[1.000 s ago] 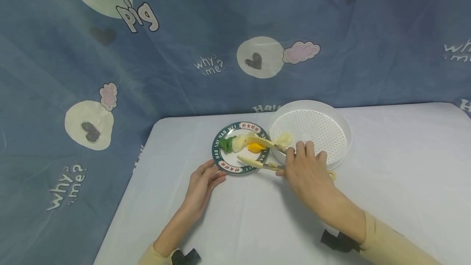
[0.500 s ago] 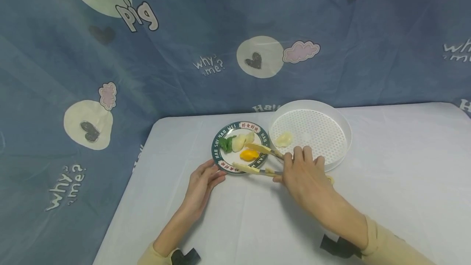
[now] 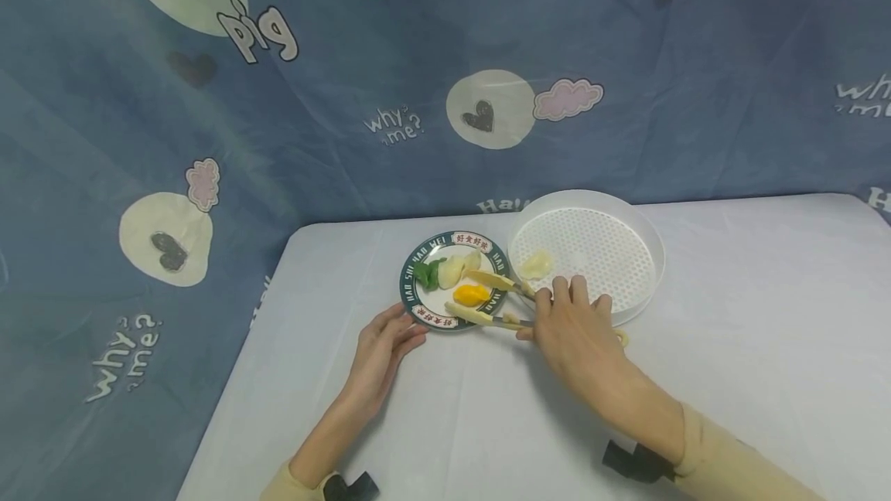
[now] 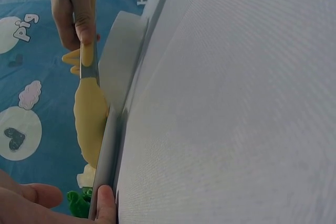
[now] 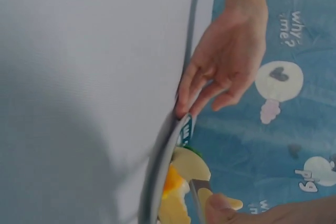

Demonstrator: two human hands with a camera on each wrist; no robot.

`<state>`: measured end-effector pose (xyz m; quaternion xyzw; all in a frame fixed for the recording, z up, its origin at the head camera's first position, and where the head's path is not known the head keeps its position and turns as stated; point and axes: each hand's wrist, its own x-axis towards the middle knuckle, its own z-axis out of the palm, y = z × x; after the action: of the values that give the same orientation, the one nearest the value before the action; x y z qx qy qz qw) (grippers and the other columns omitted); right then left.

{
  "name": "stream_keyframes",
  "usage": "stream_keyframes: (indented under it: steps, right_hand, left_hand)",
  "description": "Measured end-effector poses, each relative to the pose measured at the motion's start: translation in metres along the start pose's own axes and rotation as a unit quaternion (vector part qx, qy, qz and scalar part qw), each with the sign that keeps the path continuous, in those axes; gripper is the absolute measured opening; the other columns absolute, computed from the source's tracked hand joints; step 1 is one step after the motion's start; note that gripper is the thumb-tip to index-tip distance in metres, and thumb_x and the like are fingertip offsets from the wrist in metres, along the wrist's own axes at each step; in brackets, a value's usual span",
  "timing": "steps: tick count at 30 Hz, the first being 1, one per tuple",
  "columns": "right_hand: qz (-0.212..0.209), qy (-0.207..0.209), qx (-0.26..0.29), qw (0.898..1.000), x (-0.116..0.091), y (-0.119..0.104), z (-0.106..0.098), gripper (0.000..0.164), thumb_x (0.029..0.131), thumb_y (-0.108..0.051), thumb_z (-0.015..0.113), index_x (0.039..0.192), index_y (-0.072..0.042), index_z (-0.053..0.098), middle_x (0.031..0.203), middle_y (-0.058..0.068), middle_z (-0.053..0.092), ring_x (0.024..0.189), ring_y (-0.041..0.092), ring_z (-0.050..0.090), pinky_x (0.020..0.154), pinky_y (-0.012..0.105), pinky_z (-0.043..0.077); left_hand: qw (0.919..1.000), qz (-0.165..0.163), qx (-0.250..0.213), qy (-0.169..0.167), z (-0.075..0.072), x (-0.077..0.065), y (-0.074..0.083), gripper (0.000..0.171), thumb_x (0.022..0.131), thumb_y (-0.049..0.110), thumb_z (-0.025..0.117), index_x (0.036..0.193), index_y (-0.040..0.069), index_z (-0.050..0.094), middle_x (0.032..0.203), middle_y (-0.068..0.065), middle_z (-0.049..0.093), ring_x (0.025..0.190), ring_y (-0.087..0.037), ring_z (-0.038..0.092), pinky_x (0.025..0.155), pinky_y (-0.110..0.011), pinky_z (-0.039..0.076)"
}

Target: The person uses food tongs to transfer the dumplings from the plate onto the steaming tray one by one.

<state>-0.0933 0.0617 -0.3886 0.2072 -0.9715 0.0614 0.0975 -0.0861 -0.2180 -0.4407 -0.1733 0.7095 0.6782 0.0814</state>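
Where the tongs [image 3: 490, 280] widen past a grey, metal-looking band, each arm becomes a smooth, pale yellow paddle with rounded edges. Under them sits a round, glossy plate [image 3: 409, 288], its dark green rim printed with white letters and pale panels of red characters. On its white middle lie a crinkled green piece [image 3: 426, 274], smooth cream chunks [image 3: 452, 271] beside it, and a rounded orange piece [image 3: 472, 294].

My right hand [image 3: 574, 331] grips the tongs from above, fingers and thumb curled round the handles, a yellow loop [image 3: 622, 337] showing past my palm. The arms stand apart over the plate, and from above the orange piece shows between them; I cannot tell whether either arm touches it. My left hand [image 3: 379, 342] is loosely spread at the plate's near left edge, a few fingertips resting against the rim while the thumb sits free above it.

To the right, just beside the plate, stands a round white tray [image 3: 592, 250] with a plain raised wall and a floor pierced with small holes; one pale cream slice [image 3: 537, 264] lies inside near the left wall. My right hand and the tongs hide part of that tray's near wall. Plate and tray rest on a white cloth [image 3: 459, 424], and behind hangs a blue fabric [image 3: 362, 37] with hearts, pink clouds and cartoon lettering. Pale yellow sleeves [image 3: 731, 454] cover my forearms.
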Motion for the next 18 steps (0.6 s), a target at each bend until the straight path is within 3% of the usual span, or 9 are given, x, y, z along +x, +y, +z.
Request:
stream_keyframes:
  steps: [18]
  right_hand:
    - [-0.009, 0.022, -0.019, 1.0, -0.003, 0.004, 0.014, 0.046, 0.096, -0.042, 0.077, 0.103, 0.0, 0.06, 0.083, 0.011, 0.045, 0.079, 0.029, 0.04, 0.054, 0.034, 0.034]
  left_hand:
    - [1.0, 0.004, 0.002, -0.002, 0.0, -0.001, 0.0, 0.065, 0.108, 0.017, 0.05, 0.165, -0.004, 0.028, 0.15, -0.024, 0.052, 0.123, -0.019, 0.067, 0.106, -0.019, 0.063]
